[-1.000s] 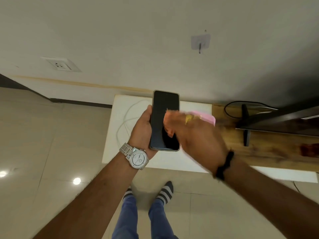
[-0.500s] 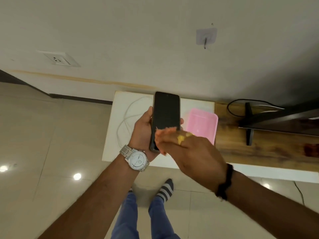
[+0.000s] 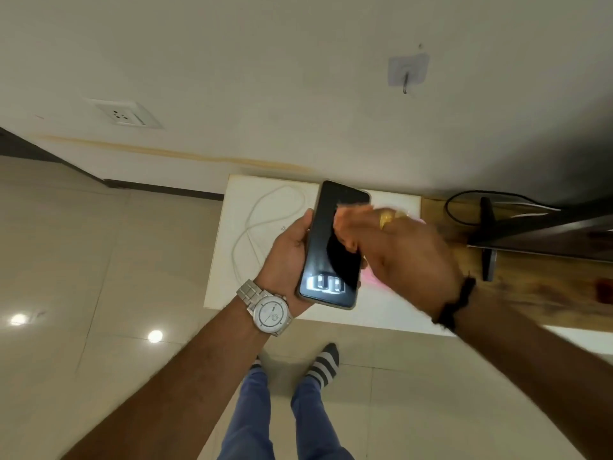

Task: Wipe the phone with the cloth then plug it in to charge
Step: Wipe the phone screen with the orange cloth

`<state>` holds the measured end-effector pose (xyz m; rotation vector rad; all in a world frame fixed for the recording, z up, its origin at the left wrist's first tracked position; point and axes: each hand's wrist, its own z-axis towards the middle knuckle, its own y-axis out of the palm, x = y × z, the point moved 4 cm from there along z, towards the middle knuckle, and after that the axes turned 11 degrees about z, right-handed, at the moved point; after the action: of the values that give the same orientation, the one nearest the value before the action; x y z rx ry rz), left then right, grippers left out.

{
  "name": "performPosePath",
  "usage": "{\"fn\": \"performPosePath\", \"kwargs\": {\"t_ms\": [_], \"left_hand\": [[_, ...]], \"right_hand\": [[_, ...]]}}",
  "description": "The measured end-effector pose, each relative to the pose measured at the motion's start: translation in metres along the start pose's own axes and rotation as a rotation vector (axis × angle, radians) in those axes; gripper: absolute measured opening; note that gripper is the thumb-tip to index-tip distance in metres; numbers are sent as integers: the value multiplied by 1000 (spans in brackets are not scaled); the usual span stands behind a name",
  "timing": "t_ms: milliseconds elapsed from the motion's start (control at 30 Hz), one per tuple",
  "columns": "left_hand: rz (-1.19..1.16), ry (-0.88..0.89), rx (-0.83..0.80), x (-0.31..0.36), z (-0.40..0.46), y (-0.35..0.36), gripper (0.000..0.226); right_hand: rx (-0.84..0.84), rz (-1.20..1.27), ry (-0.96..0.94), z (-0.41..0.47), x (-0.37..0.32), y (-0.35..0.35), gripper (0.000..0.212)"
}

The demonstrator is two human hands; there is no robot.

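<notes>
My left hand (image 3: 288, 257) grips a black phone (image 3: 323, 247) by its edges, screen up, over the white table. A bright reflection shows near the screen's lower end. My right hand (image 3: 409, 260), wearing a gold ring, lies across the right side of the screen with its fingers blurred by motion. Whether those fingers hold anything is unclear. A pink cloth (image 3: 372, 277) lies on the table beneath my right hand and is mostly hidden by it. A white charging cable (image 3: 251, 227) is looped on the table left of the phone.
A wall socket (image 3: 124, 114) sits on the wall at upper left, and a hook (image 3: 407, 74) hangs at upper right. The white table (image 3: 229, 290) meets a wooden shelf (image 3: 530, 293) holding a dark screen's stand (image 3: 487, 240) and a black cable. My feet stand on the tiled floor.
My right hand slid from the phone's lower end up to its upper right part, covering the pink cloth again. The phone tilted slightly and a reflection appeared on it.
</notes>
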<state>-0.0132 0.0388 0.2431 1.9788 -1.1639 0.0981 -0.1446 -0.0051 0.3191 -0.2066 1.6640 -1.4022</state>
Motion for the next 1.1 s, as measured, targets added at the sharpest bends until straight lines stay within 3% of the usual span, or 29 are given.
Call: {"fn": "performPosePath", "kwargs": {"t_ms": [100,167,300,400,500,633,700,833,933,1000,1100], "left_hand": [[7,9,-23,-1,1,12,50],[-36,37,4,9,1,12,47],[-2,43,38,19,2,-5,62],[4,0,18,11,5,-2,55],[-27,6,11,13,10,4,53],[27,47,30,28,13,-1,63],[25,49,31,28,13,-4,64],[36,31,5,15,11,2,54],[47,23,-39,6,10,18,49],[66,23,-53,7,9,23,54],[63,71,-41,18,5,19,61]], "right_hand": [[76,-11,116,30,3,-6,28],[24,15,38,23,-21,9,28],[-98,30,-129,-16,-32,14,46],[14,-20,33,7,6,-6,32],[73,7,125,29,0,0,29],[-86,53,-75,-10,-44,30,38],[-80,-2,-134,-25,-38,21,49],[19,-33,36,6,8,-10,31],[2,-34,2,39,2,-13,29],[-12,-48,4,51,5,-17,29],[98,-59,123,51,30,-34,28]]}}
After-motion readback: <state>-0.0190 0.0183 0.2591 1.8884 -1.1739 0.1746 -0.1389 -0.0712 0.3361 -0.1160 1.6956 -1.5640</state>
